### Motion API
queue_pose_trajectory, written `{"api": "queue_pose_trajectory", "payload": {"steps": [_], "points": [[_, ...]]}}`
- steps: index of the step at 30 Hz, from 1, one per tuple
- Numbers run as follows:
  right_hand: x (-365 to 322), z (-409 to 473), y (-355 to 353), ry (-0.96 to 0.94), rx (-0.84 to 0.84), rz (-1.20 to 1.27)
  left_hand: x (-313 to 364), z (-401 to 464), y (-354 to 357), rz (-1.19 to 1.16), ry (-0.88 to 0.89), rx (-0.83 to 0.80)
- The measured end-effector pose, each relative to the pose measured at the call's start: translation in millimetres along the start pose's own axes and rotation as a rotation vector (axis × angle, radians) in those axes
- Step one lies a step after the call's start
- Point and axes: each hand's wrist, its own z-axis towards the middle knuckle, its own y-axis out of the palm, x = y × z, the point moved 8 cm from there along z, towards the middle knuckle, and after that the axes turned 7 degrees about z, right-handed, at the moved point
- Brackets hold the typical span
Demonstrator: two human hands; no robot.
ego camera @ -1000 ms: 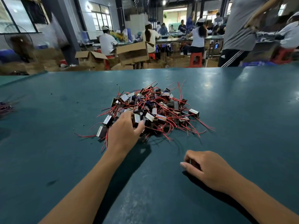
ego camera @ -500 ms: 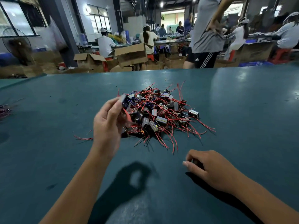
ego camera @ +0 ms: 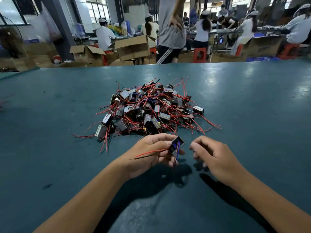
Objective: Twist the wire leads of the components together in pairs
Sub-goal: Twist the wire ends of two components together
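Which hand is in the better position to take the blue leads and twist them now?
The right hand: it holds nothing, beside the component gripped by the left hand, whose blue leads hang toward it.

A single wide-angle camera is sitting on the person's head, looking forward and down across the worktop (ego camera: 252,115). It is staying close to both forearms, which are entering from the bottom of the frame. The upper part of the frame is taking in the far workshop, bending at the edges. No second view is sharing the scene.
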Motion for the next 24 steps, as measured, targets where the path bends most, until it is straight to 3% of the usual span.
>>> {"api": "queue_pose_trajectory", "payload": {"steps": [4,8,16,24], "points": [[-5,-6,19,0.158,-0.055,0.368,-2,3,6,-0.029,-0.001,0.003],[-2,-11,24,0.269,0.0,0.423,-4,3,13,0.034,0.021,0.016],[7,-12,19,0.454,0.003,0.59,4,2,5,0.55,0.115,0.08],[-9,-8,9,0.457,-0.381,1.028,-5,-1,16,0.699,0.092,-0.12]]}}
